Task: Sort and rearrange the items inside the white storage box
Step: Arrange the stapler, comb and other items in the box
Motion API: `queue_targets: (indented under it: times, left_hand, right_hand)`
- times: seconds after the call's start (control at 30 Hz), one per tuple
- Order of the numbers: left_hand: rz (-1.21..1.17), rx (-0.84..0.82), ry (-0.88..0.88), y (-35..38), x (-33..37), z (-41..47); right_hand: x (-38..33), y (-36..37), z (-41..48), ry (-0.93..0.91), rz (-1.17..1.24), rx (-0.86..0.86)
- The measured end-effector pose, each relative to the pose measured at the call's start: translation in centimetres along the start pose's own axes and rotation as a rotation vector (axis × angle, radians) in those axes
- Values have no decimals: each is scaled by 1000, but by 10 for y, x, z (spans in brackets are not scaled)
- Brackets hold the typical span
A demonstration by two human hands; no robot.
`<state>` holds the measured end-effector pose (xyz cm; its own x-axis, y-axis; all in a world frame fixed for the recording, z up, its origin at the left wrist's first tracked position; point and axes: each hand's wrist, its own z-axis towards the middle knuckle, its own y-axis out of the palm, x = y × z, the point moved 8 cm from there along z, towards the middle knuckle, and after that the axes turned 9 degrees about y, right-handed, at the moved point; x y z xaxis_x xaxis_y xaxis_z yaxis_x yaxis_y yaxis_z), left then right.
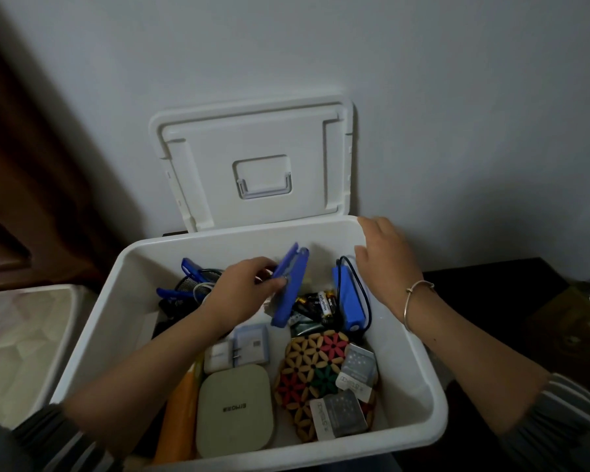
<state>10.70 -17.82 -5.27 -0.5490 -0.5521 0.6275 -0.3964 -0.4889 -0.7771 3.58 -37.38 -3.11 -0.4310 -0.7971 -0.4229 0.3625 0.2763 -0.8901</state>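
The white storage box (92, 321) is crowded; bare floor shows only at its far wall, between the hands. Left hand (242, 289) pinches a blue clip (288, 284). Right hand (385, 257) is open, fingers spread, resting on the far-right rim just beside a blue power bank (346, 298).

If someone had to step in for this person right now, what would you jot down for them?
Left hand: fingers closed on a big blue clip, held above the middle of the white box.
Right hand: empty, open, by the box's far right corner.
In the box: more blue clips far left, batteries, blue power bank, flower-pattern mat, beige pad.
Done: lid open.
Left: place the clip, group the rest.
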Motion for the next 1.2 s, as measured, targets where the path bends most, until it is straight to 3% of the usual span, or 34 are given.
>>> queue_targets:
  times: [0.1, 0.17, 0.27, 0.3, 0.4, 0.47, 0.57, 0.67, 0.77, 0.87, 1.03, 1.2]
  left_hand:
    - [-498, 81, -272, 1, -15, -16]
    - [-781, 100, -392, 5, -18, -24]
    - [-980, 115, -423, 1, -17, -25]
    - [-1010, 125, -415, -2, -16, -24]
    - [-1004, 166, -407, -10, -20, -22]
    - [-963, 175, -388, -14, -27, -23]
    - [-769, 151, -292, -24, -34, -24]
    - [-93, 115, -108, -39, -43, -31]
    - [396, -180, 7, -5, -54, -47]
    - [719, -425, 3, 28, -67, -59]
    - [905, -551, -74, 48, -81, -61]
    - [831, -616, -84, 54, -96, -63]
  right_hand:
    - [-19, -16, -11, -155, -190, 129]
    - [-41, -21, -25, -267, -92, 116]
    - [-72, 6, -39, -165, 351, -373]
    - [-82, 16, -40, -130, 393, -495]
    - [-93, 27, -31, -76, 419, -562]
    - [-90, 38, -28, -6, 565, -657]
    - [-83, 51, -27, 52, 730, -721]
    - [-66, 45, -9, 53, 684, -505]
    - [-53, 31, 6, 33, 604, -275]
    - [-45, 27, 11, 61, 654, -208]
    - [-43, 27, 11, 80, 679, -199]
    - [-51, 27, 9, 21, 609, -214]
